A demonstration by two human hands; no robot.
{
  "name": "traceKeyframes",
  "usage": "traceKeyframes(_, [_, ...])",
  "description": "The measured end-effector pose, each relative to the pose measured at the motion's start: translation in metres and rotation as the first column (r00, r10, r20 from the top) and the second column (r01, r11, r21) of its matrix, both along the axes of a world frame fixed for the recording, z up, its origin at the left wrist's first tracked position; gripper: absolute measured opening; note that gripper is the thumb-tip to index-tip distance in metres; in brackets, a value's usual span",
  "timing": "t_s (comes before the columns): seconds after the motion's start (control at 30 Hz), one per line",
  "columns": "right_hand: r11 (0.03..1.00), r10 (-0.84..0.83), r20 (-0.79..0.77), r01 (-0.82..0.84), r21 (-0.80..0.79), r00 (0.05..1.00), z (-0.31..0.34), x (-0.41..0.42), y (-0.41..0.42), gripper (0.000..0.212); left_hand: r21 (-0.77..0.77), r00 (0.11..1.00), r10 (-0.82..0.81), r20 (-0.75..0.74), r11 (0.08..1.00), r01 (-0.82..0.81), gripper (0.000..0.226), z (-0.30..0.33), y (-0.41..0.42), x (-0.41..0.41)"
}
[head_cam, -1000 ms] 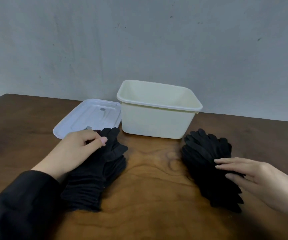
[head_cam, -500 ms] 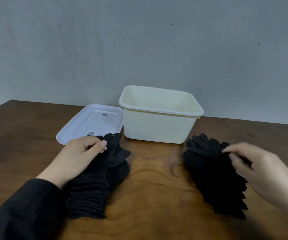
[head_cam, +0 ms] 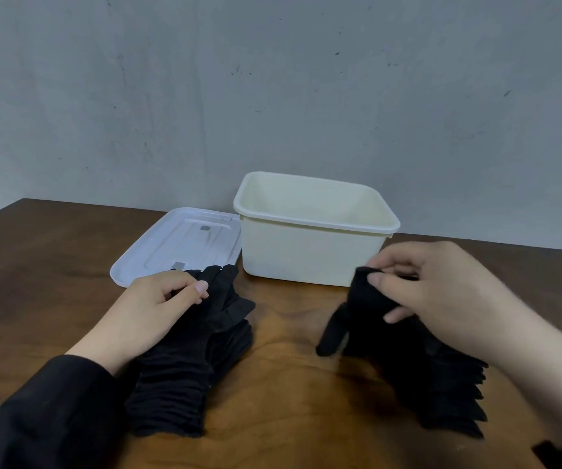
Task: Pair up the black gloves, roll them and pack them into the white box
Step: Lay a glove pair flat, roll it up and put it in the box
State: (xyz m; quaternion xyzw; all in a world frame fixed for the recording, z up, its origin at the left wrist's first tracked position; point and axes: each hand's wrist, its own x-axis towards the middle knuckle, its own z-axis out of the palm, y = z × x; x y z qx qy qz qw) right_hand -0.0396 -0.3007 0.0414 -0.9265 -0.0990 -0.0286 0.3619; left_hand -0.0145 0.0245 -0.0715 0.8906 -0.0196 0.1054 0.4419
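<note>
Two stacks of black gloves lie on the wooden table. My left hand (head_cam: 157, 306) rests on the left stack (head_cam: 188, 367), thumb and fingers pinching the top glove (head_cam: 225, 296) near its fingers. From the right stack (head_cam: 441, 384), my right hand (head_cam: 438, 292) pinches one glove (head_cam: 357, 309) by its fingertips and lifts it, so its thumb hangs down to the left. The white box (head_cam: 313, 252) stands open behind, with nothing visible inside.
The box's white lid (head_cam: 178, 242) lies flat to the left of the box, just behind the left stack. A grey wall rises right behind the table's far edge. Bare wood shows between the two stacks.
My right hand went from hovering open over the right stack to pinching its top glove and lifting it up. My left hand stayed on the left stack. The camera tilted slightly.
</note>
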Motion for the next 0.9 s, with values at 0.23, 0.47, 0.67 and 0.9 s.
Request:
traceKeyframes(0.23, [0.986, -0.046, 0.444, -0.03, 0.163, 0.895, -0.021, -0.001, 0.02, 0.019, 0.007, 1.0, -0.013, -0.015, 1.0, 0.013, 0.022, 0.002, 0.002, -0.002])
traceKeyframes(0.47, [0.932, 0.253, 0.315, -0.142, -0.334, 0.915, -0.136, -0.029, 0.027, 0.029, 0.11, 0.999, -0.026, 0.046, 0.994, 0.021, 0.02, 0.012, 0.001, -0.008])
traceKeyframes(0.67, [0.932, 0.317, 0.309, -0.234, -0.278, 0.897, -0.157, -0.028, 0.021, 0.032, 0.164, 0.99, -0.132, -0.04, 0.977, 0.137, 0.029, 0.036, 0.005, -0.023])
traceKeyframes(0.9, [0.93, 0.322, 0.29, -0.245, -0.273, 0.901, -0.163, -0.023, 0.018, 0.02, 0.32, 0.845, -0.302, -0.442, 0.827, 0.463, 0.05, 0.045, 0.016, -0.033])
